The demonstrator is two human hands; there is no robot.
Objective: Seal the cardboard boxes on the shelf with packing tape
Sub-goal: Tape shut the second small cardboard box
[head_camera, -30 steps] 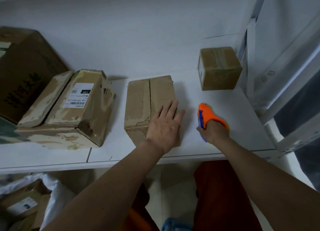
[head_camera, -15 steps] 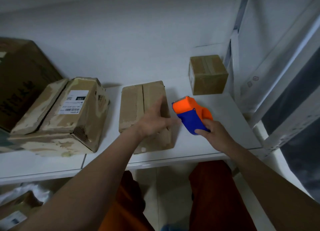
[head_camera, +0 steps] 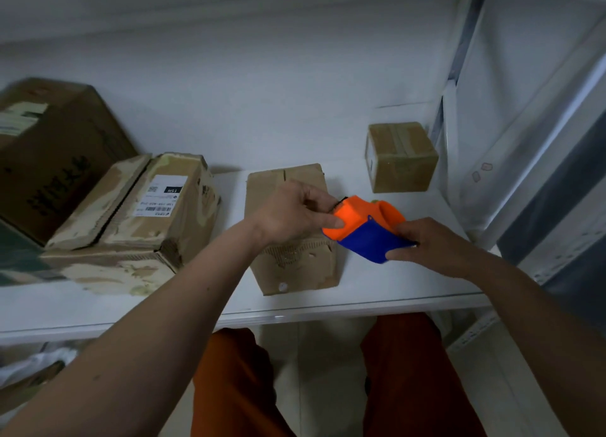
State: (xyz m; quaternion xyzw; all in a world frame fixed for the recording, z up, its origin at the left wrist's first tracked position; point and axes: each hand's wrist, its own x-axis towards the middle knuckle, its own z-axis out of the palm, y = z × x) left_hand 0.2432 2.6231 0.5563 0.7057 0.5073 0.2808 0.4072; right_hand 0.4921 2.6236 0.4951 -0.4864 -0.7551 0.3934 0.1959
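Observation:
An orange and blue tape dispenser [head_camera: 367, 228] is held in the air just above the right side of a small brown cardboard box [head_camera: 296, 266] on the white shelf [head_camera: 393, 292]. My right hand [head_camera: 426, 246] grips its blue end. My left hand [head_camera: 295, 213] pinches its orange front end, thumb against the side. The box's top seam runs away from me and is partly hidden by my left hand.
A worn box with a white shipping label [head_camera: 137, 220] lies to the left, a large dark box [head_camera: 55, 154] behind it. A small taped box [head_camera: 400, 157] stands at the back right near the shelf upright [head_camera: 459, 75]. The wall rises close behind.
My right hand lifted the tape dispenser off the shelf and brought it left over the box. My left hand left the box top and took hold of the dispenser's front.

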